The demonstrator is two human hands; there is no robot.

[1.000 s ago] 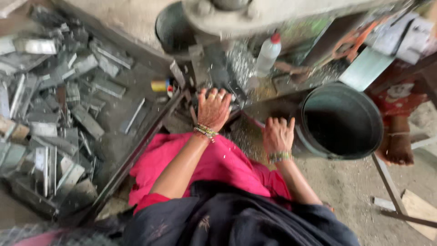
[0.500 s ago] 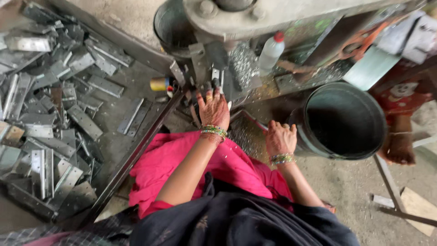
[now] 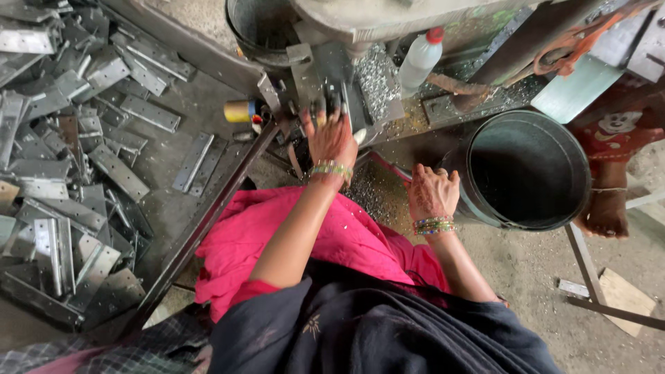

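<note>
A small yellow roll, shaped like a spool of tape with a dark core, lies on its side on the grey surface just left of the machine. Beside it sits a small red and white round cap-like piece; what it is I cannot tell. A white plastic squeeze bottle with a red cap stands tilted on the machine bed, next to a drift of bright metal shavings. At the upper right a pale green flat sheet leans beneath a looped orange cord.

A large dark metal bucket stands at the right; its inside looks dark and I cannot make out any contents. A second dark bucket sits at the top behind the machine, its contents hidden too. On the left, a heap of flat grey metal plates with punched holes spreads across the floor.

The left hand stretches forward to the machine's work area, fingers spread and extended, tips at the metal fixture; whether it pinches a piece there I cannot tell. The right hand rests loosely curled and holding nothing, just beside the bucket's rim, over shavings scattered on the ground. Both wrists carry beaded bangles, and pink cloth covers the lap below.
</note>
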